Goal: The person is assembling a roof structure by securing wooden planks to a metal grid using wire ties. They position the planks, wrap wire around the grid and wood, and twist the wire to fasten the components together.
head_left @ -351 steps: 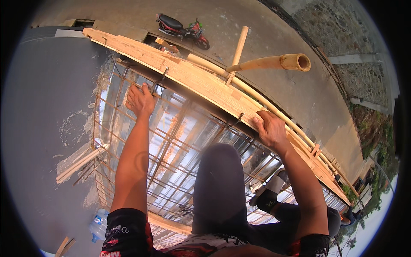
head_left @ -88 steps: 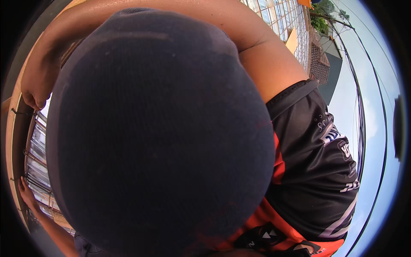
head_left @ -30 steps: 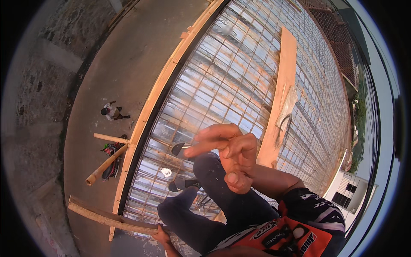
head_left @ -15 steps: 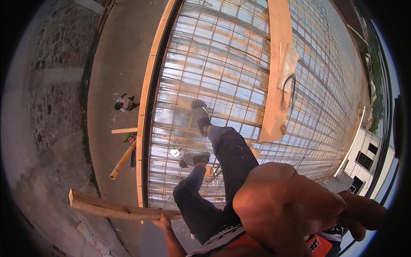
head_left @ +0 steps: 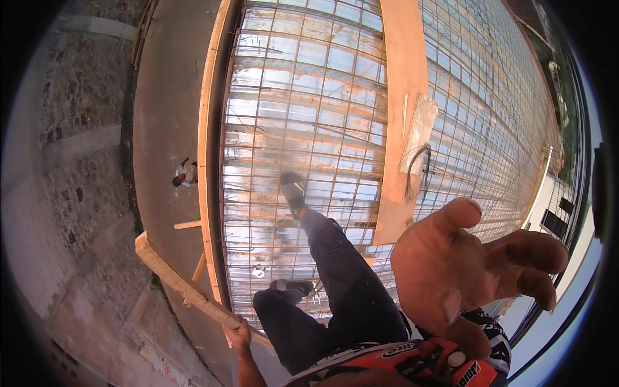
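My left hand point(head_left: 240, 337) is closed round a long, rough wooden beam point(head_left: 187, 290) at the lower left. The beam slants up and outward past the edge of the formwork, its far end over the ground below. Close in front of me, at the right, my right hand point(head_left: 474, 271) is raised with its fingers spread and nothing in it. Below it show my dark trousers point(head_left: 354, 284) and my shoes, one shoe point(head_left: 294, 189) stepping on the rebar mesh point(head_left: 303, 116). The beam's near end is hidden behind my leg.
A timber edge board point(head_left: 207, 116) bounds the mesh on the left, with a drop beyond it. Down there a person point(head_left: 186, 174) stands on the pavement. A plywood strip point(head_left: 403, 58) crosses the mesh, carrying wood scraps point(head_left: 419, 129) and dark wire point(head_left: 416, 168).
The beam in my left hand has tilted, its far end swinging upward and right. My right hand has opened from a loosely curled shape. The view has shifted over the mesh.
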Available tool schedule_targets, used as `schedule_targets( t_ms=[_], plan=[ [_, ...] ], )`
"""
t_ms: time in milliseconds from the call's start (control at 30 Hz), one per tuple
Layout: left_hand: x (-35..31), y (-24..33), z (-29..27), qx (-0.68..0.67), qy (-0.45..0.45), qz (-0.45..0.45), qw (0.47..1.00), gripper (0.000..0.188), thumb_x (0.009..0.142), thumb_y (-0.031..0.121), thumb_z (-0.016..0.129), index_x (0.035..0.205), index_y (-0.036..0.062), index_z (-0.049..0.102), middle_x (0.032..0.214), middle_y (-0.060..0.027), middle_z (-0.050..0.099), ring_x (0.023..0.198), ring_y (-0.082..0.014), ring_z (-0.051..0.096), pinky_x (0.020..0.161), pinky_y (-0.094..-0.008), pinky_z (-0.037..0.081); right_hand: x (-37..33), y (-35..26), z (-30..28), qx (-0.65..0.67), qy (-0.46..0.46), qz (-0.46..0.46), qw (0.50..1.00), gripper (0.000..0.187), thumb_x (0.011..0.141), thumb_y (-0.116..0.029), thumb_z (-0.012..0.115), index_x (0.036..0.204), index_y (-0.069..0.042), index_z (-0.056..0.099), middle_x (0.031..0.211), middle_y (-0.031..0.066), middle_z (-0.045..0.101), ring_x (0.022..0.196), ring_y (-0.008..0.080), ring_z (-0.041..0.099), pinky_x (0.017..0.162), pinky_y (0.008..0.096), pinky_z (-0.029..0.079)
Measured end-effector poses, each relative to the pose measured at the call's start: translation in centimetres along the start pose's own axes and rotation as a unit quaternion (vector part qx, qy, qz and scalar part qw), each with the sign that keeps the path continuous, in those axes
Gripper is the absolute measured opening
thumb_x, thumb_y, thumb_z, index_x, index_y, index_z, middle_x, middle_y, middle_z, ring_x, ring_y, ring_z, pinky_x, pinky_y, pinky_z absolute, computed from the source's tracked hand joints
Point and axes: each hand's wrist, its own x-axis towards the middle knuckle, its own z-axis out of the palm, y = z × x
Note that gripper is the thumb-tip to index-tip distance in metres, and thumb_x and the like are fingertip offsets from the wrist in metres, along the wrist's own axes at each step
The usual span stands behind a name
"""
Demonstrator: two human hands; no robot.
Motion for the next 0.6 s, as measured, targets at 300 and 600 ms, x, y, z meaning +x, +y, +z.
schedule_targets(
  t_ms=[300,600],
  plan=[
    [4.9,13.6,8.8,0.072,-0.032,0.100,0.992,0.045,0.080,-0.002,0.080,0.120,-0.0006,0.060,0.095,-0.0077,0.066,0.085,-0.0224,0.067,0.082,-0.0384,0.057,-10.6,14.6,-13.1,-0.393,-0.287,0.460,0.743,0.041,0.105,-0.028,0.072,0.142,-0.011,0.065,0.137,0.0199,0.068,0.112,0.0394,0.074,0.102,0.0530,0.056],
    [9.5,32.2,19.0,0.040,-0.007,0.122,0.992,0.054,0.079,0.002,0.080,0.127,-0.0001,0.056,0.095,-0.0146,0.069,0.088,-0.0316,0.071,0.083,-0.0447,0.058,-13.0,13.7,-19.8,-0.266,-0.401,0.666,0.569,0.044,0.105,-0.035,0.068,0.141,-0.010,0.067,0.135,0.0237,0.070,0.125,0.0438,0.067,0.107,0.0506,0.054]
  ],
)
